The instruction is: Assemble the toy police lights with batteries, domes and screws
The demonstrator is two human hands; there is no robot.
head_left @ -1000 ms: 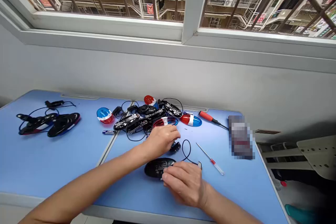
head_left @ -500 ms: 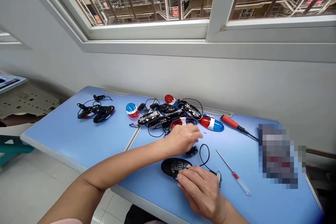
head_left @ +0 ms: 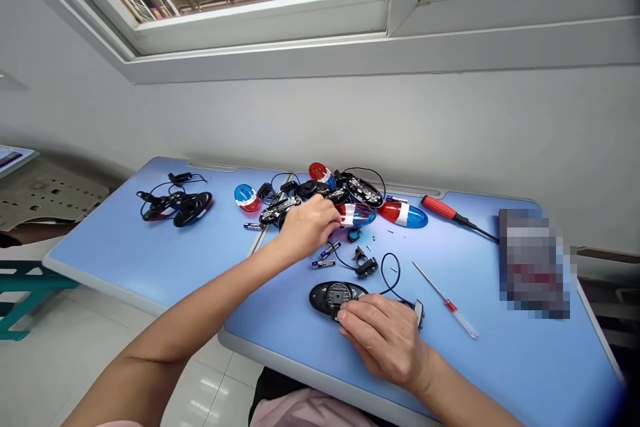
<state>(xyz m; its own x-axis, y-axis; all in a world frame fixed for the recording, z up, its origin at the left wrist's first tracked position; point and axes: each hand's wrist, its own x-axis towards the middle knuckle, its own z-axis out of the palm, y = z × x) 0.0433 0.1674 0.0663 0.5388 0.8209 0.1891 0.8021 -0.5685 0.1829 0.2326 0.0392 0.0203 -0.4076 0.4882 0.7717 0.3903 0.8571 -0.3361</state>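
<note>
On the blue table, my right hand [head_left: 387,337] has its fingers closed on the right part of a black oval housing [head_left: 337,295], which lies with a round ribbed disc facing up. My left hand [head_left: 311,223] reaches over the pile of black parts [head_left: 277,209], beside a red and blue lens [head_left: 359,215]; its fingertips are partly hidden, and what they touch cannot be made out. Between the hands are a black clamp with a cable [head_left: 367,267] and batteries [head_left: 323,264]. A small round part [head_left: 355,234] and tiny screws [head_left: 375,237] lie near the lens.
To the right lie a clear-handled screwdriver [head_left: 453,307], a red-handled soldering iron [head_left: 440,207] and a blurred-out object [head_left: 533,267]. More red and blue lenses [head_left: 403,214] sit at the back. Black assemblies [head_left: 193,208] rest at the left. A green stool [head_left: 35,287] stands beyond.
My left hand has moved left and away from me, onto the pile, uncovering the batteries, clamp and small round part. My right hand stays on the housing. The view has tilted down.
</note>
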